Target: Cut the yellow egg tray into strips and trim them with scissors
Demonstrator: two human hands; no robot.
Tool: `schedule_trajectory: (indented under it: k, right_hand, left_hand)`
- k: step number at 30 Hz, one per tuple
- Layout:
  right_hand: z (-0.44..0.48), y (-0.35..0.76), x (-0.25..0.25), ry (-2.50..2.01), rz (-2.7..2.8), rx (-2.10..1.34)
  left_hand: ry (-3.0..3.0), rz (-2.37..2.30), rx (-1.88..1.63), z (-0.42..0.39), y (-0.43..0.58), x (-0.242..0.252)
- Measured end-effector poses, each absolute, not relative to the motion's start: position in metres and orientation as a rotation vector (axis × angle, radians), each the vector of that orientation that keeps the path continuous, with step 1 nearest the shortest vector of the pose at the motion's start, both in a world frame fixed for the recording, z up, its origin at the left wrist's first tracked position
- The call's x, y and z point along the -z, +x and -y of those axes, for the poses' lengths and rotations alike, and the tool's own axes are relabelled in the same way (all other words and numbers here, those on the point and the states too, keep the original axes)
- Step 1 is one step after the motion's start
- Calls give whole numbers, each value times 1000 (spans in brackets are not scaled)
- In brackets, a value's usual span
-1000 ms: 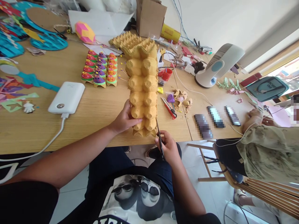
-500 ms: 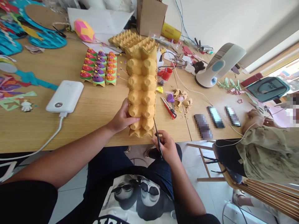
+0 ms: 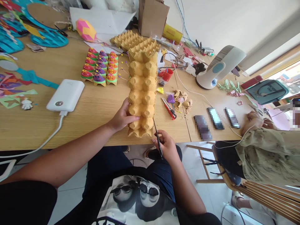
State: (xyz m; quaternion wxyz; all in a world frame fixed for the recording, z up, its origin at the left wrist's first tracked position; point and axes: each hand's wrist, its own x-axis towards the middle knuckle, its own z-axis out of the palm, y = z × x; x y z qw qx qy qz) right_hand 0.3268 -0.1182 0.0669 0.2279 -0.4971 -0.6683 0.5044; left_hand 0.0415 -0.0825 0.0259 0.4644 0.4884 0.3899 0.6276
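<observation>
The place looks like a craft workshop: a long wooden table [image 3: 100, 101] carries egg cartons [image 3: 142, 93], rows of brightly coloured cups [image 3: 101, 70], a utility knife [image 3: 169, 109], coloured paper scraps [image 3: 10, 83] and a cardboard box [image 3: 153, 17], while another person [image 3: 262, 156] sits at it.

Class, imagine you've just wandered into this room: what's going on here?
A person at a wooden table holds a yellow egg carton near its lower end with the left hand, thumb on the bumpy face. The right hand holds what look like dark scissors, blade at the carton's right edge; whether it is cutting is unclear. Brightly coloured carton pieces stand farther back to the left, and a red utility knife lies to the right. Another person's hands are at far right.
</observation>
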Motion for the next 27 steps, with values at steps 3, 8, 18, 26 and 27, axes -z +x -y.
schedule_trajectory:
  k: [3, 8, 18, 26, 27]
  right_hand:
    - [117, 328, -66, -1360, 1854, -1373]
    - [113, 329, -67, -1356, 1844, -1420]
    - [116, 327, -61, -1338, 1839, -1362]
    - [134, 342, -57, -1212, 1732, -1391]
    - [137, 343, -57, -1210, 1742, -1369]
  left_hand:
    - [1179, -934, -1539, 80, 41, -25]
    - [1205, -934, -1530, 75, 41, -24]
    - [1085, -932, -1506, 74, 46, -35]
    - [953, -808, -1446, 69, 43, -34]
    - [947, -810, -1455, 69, 43, -34]
